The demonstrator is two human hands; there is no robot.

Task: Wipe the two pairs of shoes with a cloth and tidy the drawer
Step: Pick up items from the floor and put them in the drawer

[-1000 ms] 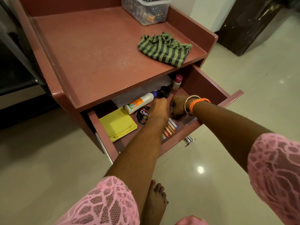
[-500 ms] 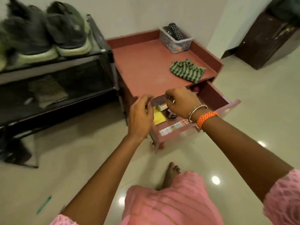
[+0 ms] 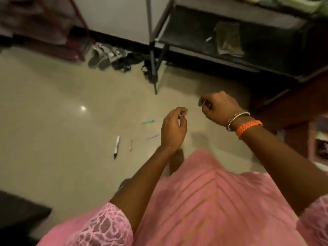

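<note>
My left hand [image 3: 174, 128] hangs over the floor, thumb and forefinger pinched on a tiny pale thing. My right hand [image 3: 219, 107], with bangles at the wrist, is up and to the right with its fingers curled on thin pale bits; blur hides what they are. The open drawer [image 3: 320, 139] of the red table [image 3: 301, 103] shows only at the right edge. The pale soles of a pair of shoes [image 3: 301, 4] show on top of the black shoe rack [image 3: 213, 50]. A folded cloth [image 3: 229, 39] lies on its lower shelf.
Loose on the tiled floor lie a white marker [image 3: 116, 147], a yellow band [image 3: 131, 145], a purple stick [image 3: 152, 137] and a teal piece [image 3: 148, 122]. Sandals [image 3: 106, 56] sit by the wall. A dark block [image 3: 17, 210] fills the lower left corner.
My view has swung left from the drawer to the floor. Both hands left the drawer and parted; the flat grey thing they held together is no longer seen.
</note>
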